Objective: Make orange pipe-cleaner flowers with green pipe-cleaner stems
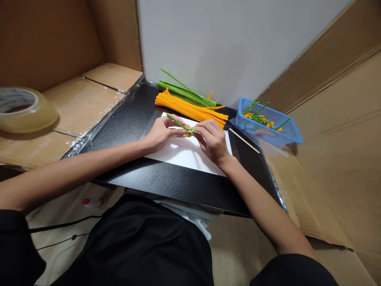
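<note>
Over a white sheet of paper (190, 155), my left hand (162, 133) pinches a small pipe-cleaner flower (188, 132) with an orange part and green stems. From the other side my right hand (212, 139) has its fingers closed on the green pipe cleaner of the same piece. One green end sticks up to the left, above my left fingers. Just behind the hands lie a bundle of orange pipe cleaners (190, 108) and a bundle of green pipe cleaners (184, 90).
A blue basket (293, 133) holding several orange-and-green pieces stands at the right. Near it lies a thin wooden stick (244, 140). A large tape roll (44, 113) rests on cardboard at the left. White wall and cardboard panels border the black table (166, 184).
</note>
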Available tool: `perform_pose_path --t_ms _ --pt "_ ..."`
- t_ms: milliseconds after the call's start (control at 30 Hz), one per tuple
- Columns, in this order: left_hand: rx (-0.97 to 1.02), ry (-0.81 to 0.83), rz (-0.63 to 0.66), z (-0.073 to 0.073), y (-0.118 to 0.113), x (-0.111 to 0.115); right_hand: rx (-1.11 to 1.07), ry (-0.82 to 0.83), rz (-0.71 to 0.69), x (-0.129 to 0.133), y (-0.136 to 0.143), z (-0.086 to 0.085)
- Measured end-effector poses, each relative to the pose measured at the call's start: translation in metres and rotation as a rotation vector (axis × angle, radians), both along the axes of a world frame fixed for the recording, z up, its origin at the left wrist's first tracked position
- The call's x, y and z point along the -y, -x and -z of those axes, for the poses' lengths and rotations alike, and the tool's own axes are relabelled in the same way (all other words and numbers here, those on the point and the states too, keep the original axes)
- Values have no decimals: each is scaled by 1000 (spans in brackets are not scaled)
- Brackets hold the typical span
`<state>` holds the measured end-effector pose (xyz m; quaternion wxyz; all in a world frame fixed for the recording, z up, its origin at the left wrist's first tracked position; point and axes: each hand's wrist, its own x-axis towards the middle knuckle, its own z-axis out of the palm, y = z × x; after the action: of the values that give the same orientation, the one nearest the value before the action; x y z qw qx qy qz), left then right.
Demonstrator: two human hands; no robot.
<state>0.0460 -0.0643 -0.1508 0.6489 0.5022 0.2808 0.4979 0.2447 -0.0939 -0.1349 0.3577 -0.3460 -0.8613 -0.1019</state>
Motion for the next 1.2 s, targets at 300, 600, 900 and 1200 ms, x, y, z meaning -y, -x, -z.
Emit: perform_pose_path --t_ms 300,600,900,1200 --pt "-26 6 -30 -2 -1 3 26 -55 29 -1 -2 4" --pt "-47 -78 -15 -6 -1 7 46 -107 98 -3 -1 9" --pt "-88 -140 2 -8 0 10 85 -113 93 -1 2 11" --pt "-145 -252 11 -13 1 7 28 -158 25 1 4 8"
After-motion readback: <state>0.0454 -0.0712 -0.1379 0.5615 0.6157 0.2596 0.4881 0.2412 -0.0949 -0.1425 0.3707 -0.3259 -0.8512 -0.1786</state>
